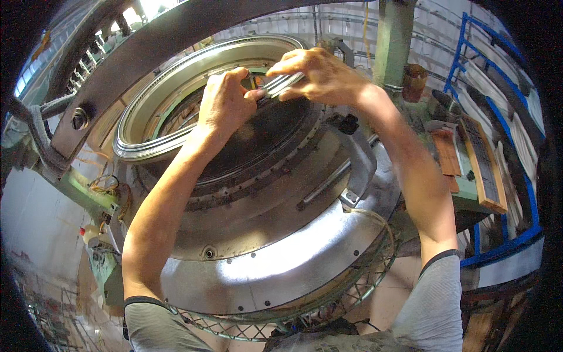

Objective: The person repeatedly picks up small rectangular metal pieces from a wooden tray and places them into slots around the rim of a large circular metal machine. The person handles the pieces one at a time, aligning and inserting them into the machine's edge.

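Observation:
Above the large round machine, my right hand [319, 76] grips a short, grooved metal piece [282, 85] between thumb and fingers. The piece is silvery with dark lengthwise lines and lies tilted. My left hand [226, 101] is closed, its fingers curled and its thumb against the piece's left end. Behind and below both hands lies a big metal ring [158, 144] with a ridged rim, part of it hidden by my left forearm. Inside the ring the machine is dark, and little detail shows there.
A dark curved beam [193, 23] crosses above the ring. A grey bracket [359, 155] rises from the machine's right side, and a shiny curved plate [275, 267] spans its front. To the right stand a green post [394, 44], a wood-framed board [484, 161] and a blue rack [498, 117].

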The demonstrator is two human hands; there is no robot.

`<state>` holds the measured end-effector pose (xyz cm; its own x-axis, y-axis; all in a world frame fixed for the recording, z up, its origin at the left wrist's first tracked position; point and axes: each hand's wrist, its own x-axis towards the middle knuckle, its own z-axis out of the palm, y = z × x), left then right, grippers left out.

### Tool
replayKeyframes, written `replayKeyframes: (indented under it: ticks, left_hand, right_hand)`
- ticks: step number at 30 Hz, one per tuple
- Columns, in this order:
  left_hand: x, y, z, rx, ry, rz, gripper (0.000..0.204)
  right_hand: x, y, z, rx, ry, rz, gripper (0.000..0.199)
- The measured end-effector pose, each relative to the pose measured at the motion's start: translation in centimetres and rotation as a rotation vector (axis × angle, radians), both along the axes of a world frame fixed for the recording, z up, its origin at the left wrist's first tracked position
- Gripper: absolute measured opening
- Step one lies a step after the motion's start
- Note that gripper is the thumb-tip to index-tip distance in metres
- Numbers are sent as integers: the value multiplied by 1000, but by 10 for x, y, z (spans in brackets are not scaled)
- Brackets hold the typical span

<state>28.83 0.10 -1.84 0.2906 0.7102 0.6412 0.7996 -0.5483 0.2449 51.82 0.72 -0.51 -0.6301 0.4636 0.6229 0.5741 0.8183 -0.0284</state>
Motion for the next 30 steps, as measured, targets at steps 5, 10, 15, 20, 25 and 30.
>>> replayKeyframes:
  ticks: [5, 10, 15, 20, 25, 30]
  left_hand:
    - [11, 7, 3, 18, 107, 38, 39]
    - [11, 6, 4, 52, 159, 43, 42]
    - [-19, -15, 7, 98, 199, 108, 46]
    - [-80, -40, 8, 56, 228, 118, 49]
    - [-162, -44, 9, 41, 310, 86, 56]
    - [-210, -18, -11, -112, 92, -142, 49]
  right_hand:
    - [27, -61, 3, -14, 45, 80, 41]
    - [51, -141, -21, 52, 117, -26, 31]
    - [94, -250, -86, -175, 421, -159, 27]
    - [129, -325, -162, -460, 810, -266, 18]
    - [145, -375, -221, -714, 1028, -488, 10]
    - [176, -428, -240, -660, 857, -654, 11]
